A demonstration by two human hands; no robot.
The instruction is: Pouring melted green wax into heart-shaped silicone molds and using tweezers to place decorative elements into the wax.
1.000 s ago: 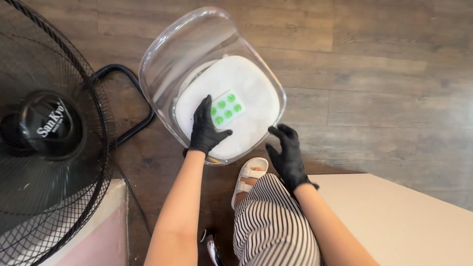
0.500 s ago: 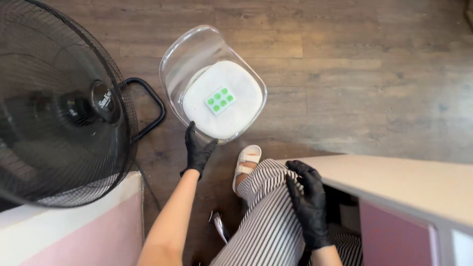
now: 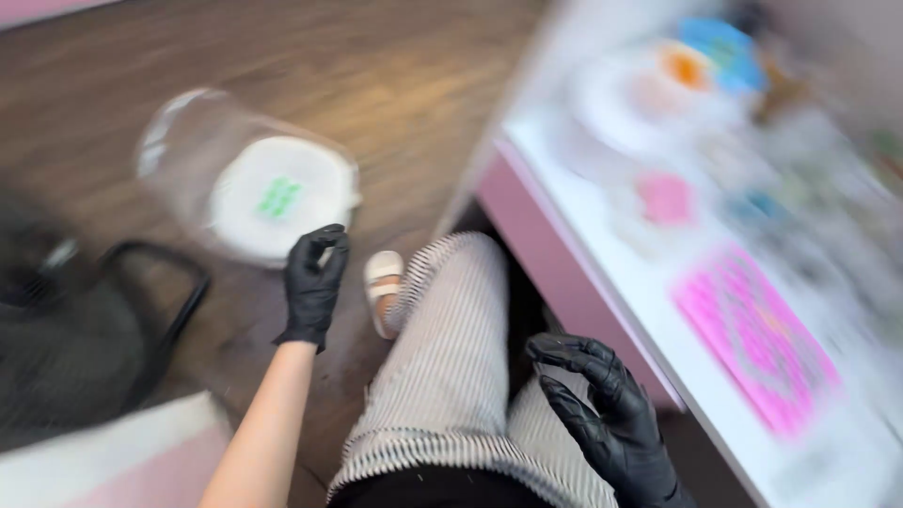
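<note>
From the head view, which is badly blurred, I count two hands, both in black gloves. My left hand (image 3: 315, 282) reaches down toward one clear plastic chair (image 3: 246, 183), its fingers curled loosely near the seat's front edge; I cannot tell whether they touch the rim. It holds nothing. My right hand (image 3: 607, 414) hovers above my lap with fingers spread and bent, gripping nothing.

The chair stands on the wooden floor (image 3: 376, 75), left of my legs, and carries one white round cushion (image 3: 277, 198) with one small green patch (image 3: 278, 198) in its middle. I see one striped trouser leg (image 3: 451, 348) and one white sandal (image 3: 384, 282) just beside the chair's near edge.

At the lower left sits one dark fan (image 3: 66, 339), its black base loop (image 3: 179, 292) close to the chair. The floor beyond the chair lies open. To the right runs one white table (image 3: 658, 301) with a pink front; its edge passes just beside my knee. On it I make out one pink mat (image 3: 752, 339); the other things are too smeared to count.
</note>
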